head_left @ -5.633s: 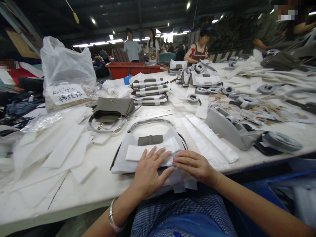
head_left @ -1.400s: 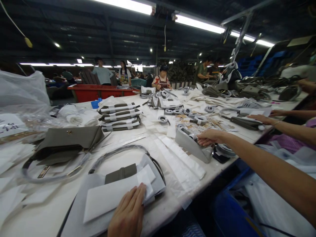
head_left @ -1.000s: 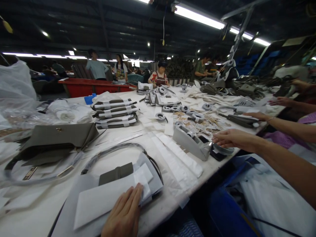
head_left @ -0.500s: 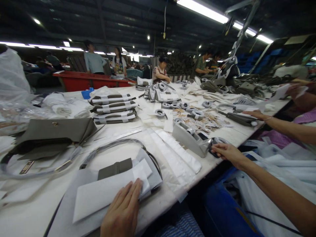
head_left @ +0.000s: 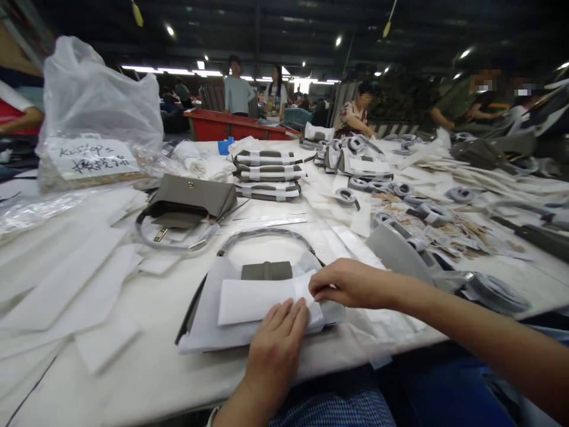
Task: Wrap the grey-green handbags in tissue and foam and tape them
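Observation:
A grey-brown handbag (head_left: pixel 265 271) lies on the table before me, mostly covered by white tissue paper (head_left: pixel 204 332). Its wrapped handle (head_left: pixel 267 233) arches away from me. Across the front is a folded white foam sheet (head_left: pixel 249 301). My left hand (head_left: pixel 280 338) lies flat with outstretched fingers on the sheet's lower edge. At the sheet's right end, my right hand (head_left: pixel 333 281) is closed in a pinch on what looks like a piece of tape, mostly hidden by the fingers. The grey tape dispenser (head_left: pixel 398 252) stands beyond my right forearm.
Another grey-brown handbag (head_left: pixel 191 198) sits behind on the left, near loose white sheets (head_left: pixel 66 273). Wrapped bags (head_left: pixel 267 174) are stacked farther back. Coiled straps (head_left: pixel 433 213) and paper tags (head_left: pixel 480 237) cover the right side. A clear plastic bag (head_left: pixel 102 112) stands far left. Co-workers are beyond the table.
My right hand has moved from the tape dispenser to the right end of the foam sheet. My left hand stays flat on the sheet. The view has swung left.

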The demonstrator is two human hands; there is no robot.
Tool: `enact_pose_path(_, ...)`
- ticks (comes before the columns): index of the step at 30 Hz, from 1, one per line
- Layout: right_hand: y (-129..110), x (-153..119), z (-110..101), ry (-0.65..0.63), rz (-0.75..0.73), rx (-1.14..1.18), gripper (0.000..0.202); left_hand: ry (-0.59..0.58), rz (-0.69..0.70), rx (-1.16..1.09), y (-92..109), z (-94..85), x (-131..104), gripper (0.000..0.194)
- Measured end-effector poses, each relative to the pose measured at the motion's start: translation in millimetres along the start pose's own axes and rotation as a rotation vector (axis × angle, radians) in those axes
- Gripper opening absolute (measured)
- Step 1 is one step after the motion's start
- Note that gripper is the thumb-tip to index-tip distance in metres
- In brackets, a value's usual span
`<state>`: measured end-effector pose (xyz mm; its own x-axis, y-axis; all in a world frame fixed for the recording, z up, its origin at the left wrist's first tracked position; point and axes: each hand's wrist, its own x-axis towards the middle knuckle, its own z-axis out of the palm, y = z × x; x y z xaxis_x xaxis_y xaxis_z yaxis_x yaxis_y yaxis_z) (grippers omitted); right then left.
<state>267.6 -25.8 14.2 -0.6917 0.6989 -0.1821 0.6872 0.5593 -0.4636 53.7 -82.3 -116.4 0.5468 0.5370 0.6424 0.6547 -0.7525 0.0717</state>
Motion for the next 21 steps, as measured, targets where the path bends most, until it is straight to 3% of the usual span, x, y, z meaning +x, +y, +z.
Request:
enact_pose_path(5,8.5,51.0,3.0,-0.224,0.032,-0.194,0.008,0.052,-0.04,-0.052,0.5,1.5,-0.6,0.033)
enact_pose_path(9,6.2,62.8,-7.0,-0.328,0.068,-0.229,0.008,0.042,-0.067,-0.077,1.4,3.8,-2.4,0.03)
enact_pose_path(13,3.5,64.9,-26.9,-0.446,0.073,-0.121,0.008,0.025,-0.091,-0.087,2.5,5.3,-3.1,0.03)
enact_pose_path(16,5.2,69.3,-29.2,-0.496,0.099,-0.089,0.008,0.042,-0.096,-0.094,2.8,5.3,-2.6,0.03)
enact_pose_path(21,11.3,83.6,-6.9,-0.467,0.09,-0.216,0.008,0.06,-0.11,-0.103,2.7,5.1,-1.7,0.031)
